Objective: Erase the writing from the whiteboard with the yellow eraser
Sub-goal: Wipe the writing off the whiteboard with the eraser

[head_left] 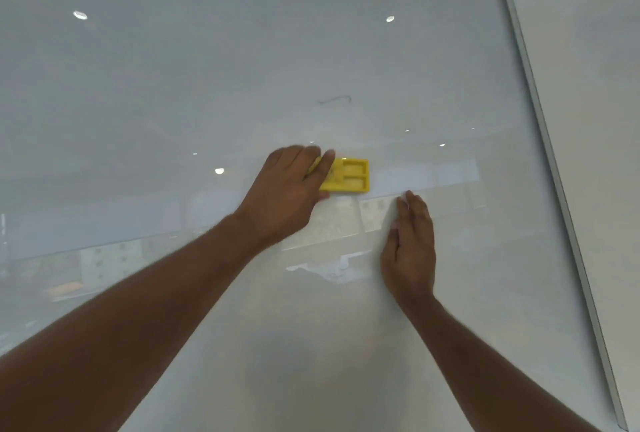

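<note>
A glossy whiteboard (173, 85) fills nearly the whole head view. A thin dark pen squiggle (335, 99) is on it, above centre. My left hand (287, 191) grips the left end of the yellow eraser (349, 175), which lies flat against the board below the squiggle; its right half with two moulded recesses shows. My right hand (410, 244) rests flat on the board, fingers together, just below and right of the eraser, holding nothing.
The whiteboard's metal frame edge (554, 172) runs diagonally down the right side, with plain wall (602, 51) beyond it. Ceiling lights and room shapes are reflected in the board's surface.
</note>
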Motion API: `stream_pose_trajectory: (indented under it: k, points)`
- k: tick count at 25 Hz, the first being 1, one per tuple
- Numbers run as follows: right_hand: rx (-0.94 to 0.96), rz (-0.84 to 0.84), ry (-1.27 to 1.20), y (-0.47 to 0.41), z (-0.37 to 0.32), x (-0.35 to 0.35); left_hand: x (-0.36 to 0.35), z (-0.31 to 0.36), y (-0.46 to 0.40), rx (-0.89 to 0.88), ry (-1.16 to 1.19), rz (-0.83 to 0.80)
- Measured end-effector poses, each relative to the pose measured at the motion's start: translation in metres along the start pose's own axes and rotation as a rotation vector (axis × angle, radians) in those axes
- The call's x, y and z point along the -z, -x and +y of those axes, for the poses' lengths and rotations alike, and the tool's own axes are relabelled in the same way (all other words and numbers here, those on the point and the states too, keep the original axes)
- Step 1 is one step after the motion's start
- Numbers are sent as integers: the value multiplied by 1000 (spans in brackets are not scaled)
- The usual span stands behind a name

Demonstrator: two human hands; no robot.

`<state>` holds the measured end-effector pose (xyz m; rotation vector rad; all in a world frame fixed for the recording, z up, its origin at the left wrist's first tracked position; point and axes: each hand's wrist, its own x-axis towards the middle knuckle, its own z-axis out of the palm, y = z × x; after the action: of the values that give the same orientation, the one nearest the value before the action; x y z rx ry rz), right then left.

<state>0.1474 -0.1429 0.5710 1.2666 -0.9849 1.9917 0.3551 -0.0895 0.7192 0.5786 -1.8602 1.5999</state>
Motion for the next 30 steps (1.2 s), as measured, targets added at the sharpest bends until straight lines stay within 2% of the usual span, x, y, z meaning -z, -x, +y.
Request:
stream_pose_trajectory:
  k: [2,5,9,12,13,17,19,21,23,25,28,30]
  points:
    - [16,0,22,0,0,-2,-4,-7,-46,5,-17,-18]
    - [40,-26,68,2,2,0,-4,-42,-96,209,-76,-49]
    - [56,-50,100,0,2,2,3,-93,-93,537,-213,59]
    - [59,-41,102,0,0,1,2,-79,-94,641,-161,62]
    - [62,-35,102,1,-1,1,0,-63,-97,600,-117,47]
    - [92,-26,93,2,5,1,-18,22,-56,216,6,50]
    - [96,-36,69,2,7,2,-21,60,2,160,40,59]
    - [92,-62,37,2,6,3,-17,87,80,195,76,62]
    - [98,-72,46,3,6,3,-2,93,155,255,65,63]
    - [124,-67,64,3,10,1,24,59,200,352,-18,65]
    - [147,-44,82,6,16,-4,64,-41,222,699,-175,141]
    - [149,-26,85,7,20,-6,84,-87,226,900,-195,176]
